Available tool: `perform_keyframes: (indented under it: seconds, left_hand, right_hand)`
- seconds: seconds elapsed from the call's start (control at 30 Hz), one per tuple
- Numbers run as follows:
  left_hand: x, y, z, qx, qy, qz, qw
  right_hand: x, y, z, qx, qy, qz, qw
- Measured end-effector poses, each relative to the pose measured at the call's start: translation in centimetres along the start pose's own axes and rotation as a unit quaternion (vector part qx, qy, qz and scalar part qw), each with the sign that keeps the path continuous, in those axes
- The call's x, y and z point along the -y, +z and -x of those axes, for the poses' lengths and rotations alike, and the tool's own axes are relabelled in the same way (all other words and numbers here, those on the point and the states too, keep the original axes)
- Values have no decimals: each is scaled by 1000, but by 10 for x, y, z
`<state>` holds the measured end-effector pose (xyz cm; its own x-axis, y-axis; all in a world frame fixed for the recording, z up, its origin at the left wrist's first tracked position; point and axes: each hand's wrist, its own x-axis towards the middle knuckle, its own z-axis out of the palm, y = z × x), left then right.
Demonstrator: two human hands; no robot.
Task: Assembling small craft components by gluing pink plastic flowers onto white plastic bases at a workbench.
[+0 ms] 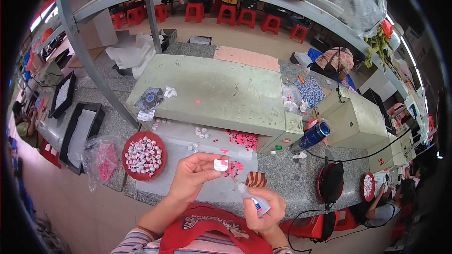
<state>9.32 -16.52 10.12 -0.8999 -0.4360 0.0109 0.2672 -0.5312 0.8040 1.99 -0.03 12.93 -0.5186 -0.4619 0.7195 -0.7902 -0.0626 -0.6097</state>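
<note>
My left hand [193,175] pinches a small white plastic piece [221,164] between thumb and fingers, held up over the bench. My right hand [264,208] grips a small clear glue bottle [253,199] with its thin nozzle pointing up-left toward the white piece. A striped orange and black item [256,179] sits just above my right hand. A red round dish [143,155] full of white pieces lies to the left of my left hand. Pink small parts [242,138] are scattered on the clear plastic sheet [179,178] ahead.
A pale green box-shaped machine [212,91] fills the bench behind. A blue bottle [314,134] lies at its right. Black trays [80,134] and a bag of pink parts [106,160] sit at left. Another person [391,202] works at the right bench. Red stools [226,14] stand beyond.
</note>
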Motion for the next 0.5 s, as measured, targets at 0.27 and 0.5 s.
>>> perform_keyframes:
  seconds: [0.27,0.5]
  left_hand:
    - [-1,0,-1,7,2,-2,1000]
    - [1,-3,0,4,-2,-10,1000]
  right_hand:
    - [0,3,0,-3,13,-16,1000]
    - [0,4,1,-5,36,-26,999]
